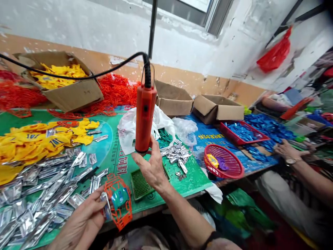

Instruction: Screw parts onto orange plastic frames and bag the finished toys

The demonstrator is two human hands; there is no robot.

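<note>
My left hand [90,215] pinches an orange plastic lattice frame [125,218] with a small green printed piece [120,197] in its middle. A silver metal strip [106,205] lies at the same fingertips. My right hand [153,170] is at the lower end of an upright orange electric screwdriver [145,114], which hangs by its top loop. Thumb and fingers of that hand are spread apart around the tool's bottom; whether they press on it I cannot tell. The screwdriver's tip is hidden behind the hand. Below the right hand sits a green perforated tray [139,185].
Silver pieces [47,187] and yellow printed pieces [31,139] cover the table's left. Behind are cardboard boxes [75,97] and orange netting [117,90]. A white bag [127,128] holds green pieces. A red basket [236,166] stands right, near a co-worker's hand [288,151].
</note>
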